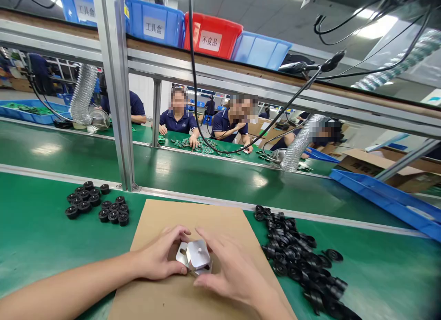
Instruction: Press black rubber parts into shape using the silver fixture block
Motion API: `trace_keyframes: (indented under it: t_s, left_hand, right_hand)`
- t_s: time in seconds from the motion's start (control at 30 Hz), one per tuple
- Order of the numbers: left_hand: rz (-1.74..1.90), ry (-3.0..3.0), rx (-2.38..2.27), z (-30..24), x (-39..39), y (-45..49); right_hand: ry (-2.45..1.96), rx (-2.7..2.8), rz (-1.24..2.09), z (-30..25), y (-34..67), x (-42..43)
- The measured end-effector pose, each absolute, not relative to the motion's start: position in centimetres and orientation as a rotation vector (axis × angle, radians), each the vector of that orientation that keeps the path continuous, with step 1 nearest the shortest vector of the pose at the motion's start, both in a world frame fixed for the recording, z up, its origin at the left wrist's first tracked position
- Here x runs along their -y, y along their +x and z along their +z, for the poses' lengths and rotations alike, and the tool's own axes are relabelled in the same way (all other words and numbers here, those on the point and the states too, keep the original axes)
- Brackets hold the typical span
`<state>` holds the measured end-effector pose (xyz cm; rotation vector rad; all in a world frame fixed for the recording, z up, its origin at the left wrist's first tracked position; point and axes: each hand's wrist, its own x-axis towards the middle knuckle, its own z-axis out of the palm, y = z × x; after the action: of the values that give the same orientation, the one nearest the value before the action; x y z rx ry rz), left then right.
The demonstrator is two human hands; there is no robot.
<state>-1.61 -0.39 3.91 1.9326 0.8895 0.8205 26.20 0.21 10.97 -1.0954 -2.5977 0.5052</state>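
Silvery metal, the fixture (199,254) lay between your hands, over the cardboard sheet (196,214) on the bench (34,237). Your left hand (160,255) curled round its left side; whether that grip had closed could not be told. Your right hand (230,265) stood open opposite. You seemed to be positioning the fixture; the next move probably called for steady, even contact.
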Motion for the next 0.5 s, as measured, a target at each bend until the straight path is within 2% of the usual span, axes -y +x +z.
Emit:
trace_keyframes:
  t_s: [0.17,0.3,0.5]
  left_hand:
    - [0.809,1.948,-0.887,4.13,0.4,-1.6]
    - [0.816,1.964,-0.857,4.49,0.37,-1.49]
    - [0.84,1.913,-0.803,3.97,0.22,-1.38]
  right_hand:
    - [-0.881,2.603,0.639,10.86,25.57,-0.25]
    - [-1.041,2.632,0.548,11.34,25.29,-0.1]
    - [-0.845,2.564,0.638,11.2,26.0,-0.21]
